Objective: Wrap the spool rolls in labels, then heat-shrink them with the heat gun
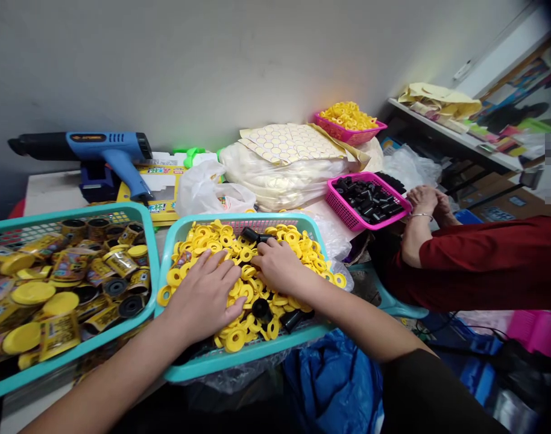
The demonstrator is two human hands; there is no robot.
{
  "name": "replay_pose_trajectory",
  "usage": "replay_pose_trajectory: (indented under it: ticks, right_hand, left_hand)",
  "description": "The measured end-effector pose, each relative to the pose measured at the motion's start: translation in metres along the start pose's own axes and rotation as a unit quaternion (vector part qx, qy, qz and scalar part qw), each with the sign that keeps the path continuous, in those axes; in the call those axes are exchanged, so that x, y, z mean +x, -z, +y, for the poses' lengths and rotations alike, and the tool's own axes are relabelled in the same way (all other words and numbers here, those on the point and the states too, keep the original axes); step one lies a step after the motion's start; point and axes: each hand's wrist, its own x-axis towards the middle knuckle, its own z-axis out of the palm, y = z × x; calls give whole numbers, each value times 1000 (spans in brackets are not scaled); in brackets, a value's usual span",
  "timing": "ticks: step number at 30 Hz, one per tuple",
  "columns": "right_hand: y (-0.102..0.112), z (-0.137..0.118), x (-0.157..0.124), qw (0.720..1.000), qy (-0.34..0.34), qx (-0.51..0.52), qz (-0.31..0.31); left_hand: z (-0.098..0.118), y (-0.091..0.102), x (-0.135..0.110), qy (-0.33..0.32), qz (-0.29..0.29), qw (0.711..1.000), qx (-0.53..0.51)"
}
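Observation:
A turquoise basket (239,360) in front of me holds a heap of yellow plastic rings (234,339) with a few black cylinders among them. Palm down on the left part of the heap lies my left hand (205,298), its fingers spread over the rings. My right hand (280,265) reaches into the middle of the heap with fingers bent together; their tips are partly hidden, and I cannot make out what they hold. Just beyond those fingers rests a black cylinder (251,235). Another black cylinder (261,310) lies nearer to me, below both hands.
At left stands another turquoise basket (151,259) of labelled, yellow-capped containers (61,325). Behind it is a blue heat gun (122,163). Pink baskets hold black cylinders (370,202) and yellow pieces (348,114). A co-worker's hands (427,202) are at the right, beyond a red sleeve.

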Motion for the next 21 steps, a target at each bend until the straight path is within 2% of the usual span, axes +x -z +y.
replay_pose_trajectory:
  ticks: [8, 14, 17, 21]
  right_hand:
    - [8, -5, 17, 998, 11, -31, -53]
    - [-1, -8, 18, 999, 18, -29, -36]
    - [-7, -3, 19, 999, 28, -7, -15]
    - [-11, 7, 16, 999, 7, 35, 21]
  left_hand:
    - [-1, 0, -1, 10, 3, 1000, -18]
    - [-6, 2, -2, 10, -14, 999, -52]
    - [-12, 5, -4, -7, -35, 997, -72]
    - [-22, 5, -10, -35, -31, 995, -88]
